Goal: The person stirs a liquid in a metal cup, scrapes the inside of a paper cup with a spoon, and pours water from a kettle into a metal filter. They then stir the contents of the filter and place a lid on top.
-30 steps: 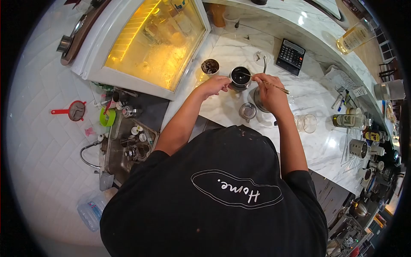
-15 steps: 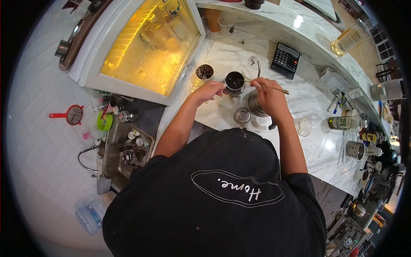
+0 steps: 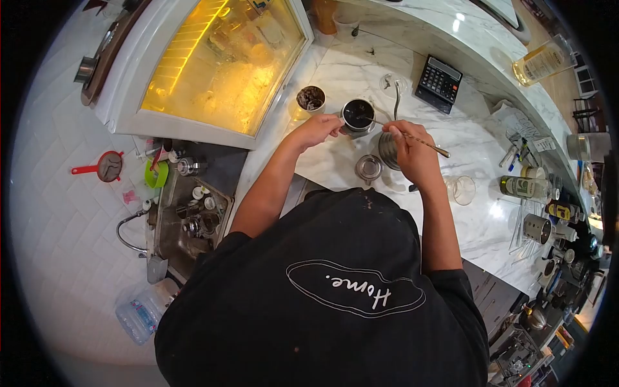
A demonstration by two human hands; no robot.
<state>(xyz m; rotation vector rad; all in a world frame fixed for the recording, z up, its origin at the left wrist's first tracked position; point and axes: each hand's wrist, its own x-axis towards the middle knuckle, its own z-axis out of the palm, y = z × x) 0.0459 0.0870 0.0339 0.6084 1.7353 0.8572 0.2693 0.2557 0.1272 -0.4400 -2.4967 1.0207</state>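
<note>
My left hand [image 3: 320, 129] is closed at the side of a metal cup [image 3: 358, 131], its fingertips gripping the cup where a handle would be; the exact grip is partly hidden. Dark liquid fills the inside of this cup. In my right hand [image 3: 414, 153] is a long thin spoon [image 3: 436, 149] with a twisted handle, its far end dipping into the liquid. Under and beside that hand stands a steel gooseneck kettle [image 3: 388, 152], partly covered. A round metal lid [image 3: 369, 168] lies just nearer to me. Left of the cup is another cup [image 3: 311, 99] with dark, crumbly contents.
A calculator [image 3: 438, 84] lies on the marble counter [image 3: 419, 216], with a drinking glass [image 3: 461, 190] to the right. At left are a lit display case [image 3: 213, 71] and a sink [image 3: 169, 248]. Bottles, including a green-labelled one [image 3: 525, 187], line the right side.
The view has shifted slightly. The spoon has turned a little in the cup, its handle end now pointing lower right. Both hands keep their grips.
</note>
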